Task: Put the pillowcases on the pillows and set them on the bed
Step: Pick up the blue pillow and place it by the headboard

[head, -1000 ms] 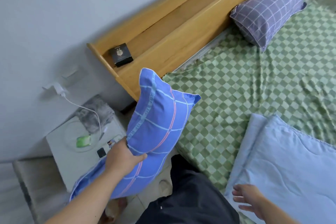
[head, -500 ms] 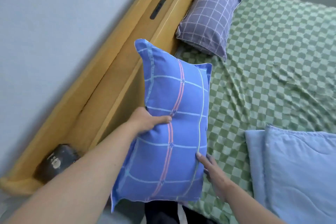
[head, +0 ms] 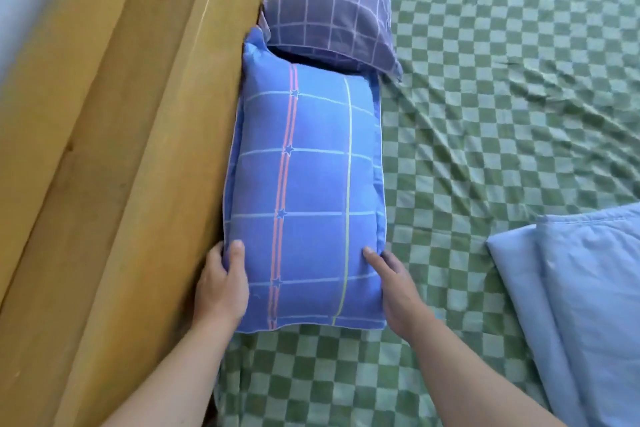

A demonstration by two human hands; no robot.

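- Left hand [head: 221,282] and right hand [head: 398,291] gripping the blue pillow [head: 304,184] at near corners, thumbs on top
- Long axis running straight ahead, along the headboard [head: 138,149], far end tucked under the purple pillow [head: 332,7]

blue pillow [head: 308,184] on bed [head: 485,149], gripped by left hand [head: 221,288], right hand [head: 398,291]

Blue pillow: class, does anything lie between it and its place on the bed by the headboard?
Nothing visible does. The blue pillow already lies on the green sheet against the headboard, its far end touching the purple pillow. The left hand and right hand grip its near corners.
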